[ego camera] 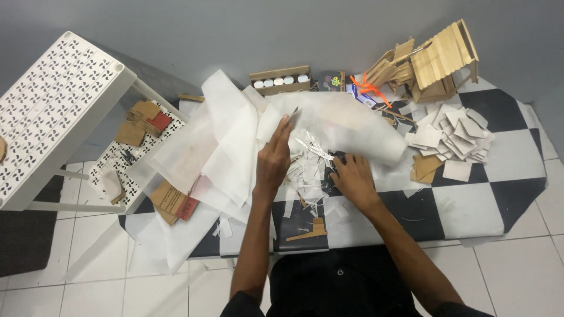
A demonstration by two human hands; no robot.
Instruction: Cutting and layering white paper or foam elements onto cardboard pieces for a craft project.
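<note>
Tracing paper sheet [346,126] draped over checkered table [505,176], large, thin, translucent; likely light, floppy, tears easily, best held by edge. Left hand [273,158] raised, fingers pinching sheet's near edge. Right hand [352,176] low on table, closed around scissors [314,148], blades angled toward paper. Small white offcuts [305,188] between hands.

Both forearms are bare and extend forward from the lower edge of the view, converging slightly toward the hands. The left hand [274,157] is raised on its edge, wrist straight, fingers extended upward and held together, thumb side facing right. The right hand [351,176] lies lower, just to the right of the left hand, palm down, knuckles up, fingers curled inward toward the left. The hands are apart.
</note>
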